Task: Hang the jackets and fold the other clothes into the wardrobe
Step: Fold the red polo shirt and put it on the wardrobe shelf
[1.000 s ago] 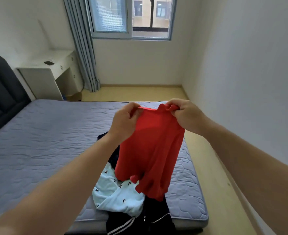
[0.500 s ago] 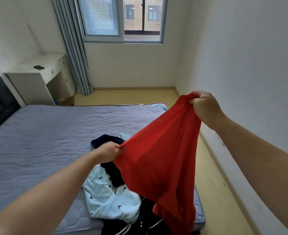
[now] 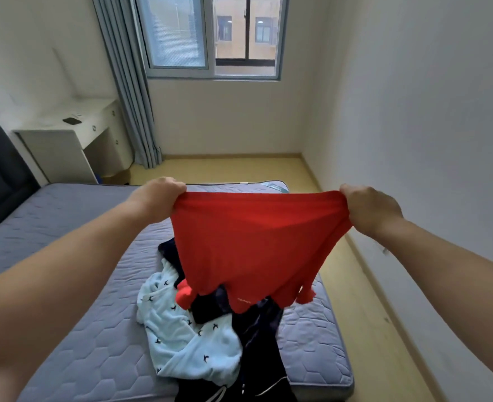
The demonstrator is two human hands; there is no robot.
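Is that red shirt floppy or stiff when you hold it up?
Probably floppy: the red shirt sags between the left hand and right hand, its lower edge hanging in loose folds. Likely light too: two edge grips alone hold it up.

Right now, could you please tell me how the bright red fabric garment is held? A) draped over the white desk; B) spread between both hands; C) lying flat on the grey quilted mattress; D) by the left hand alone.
B: the left hand and the right hand each grip an upper corner of the bright red fabric garment, which hangs spread between them above the grey quilted mattress.
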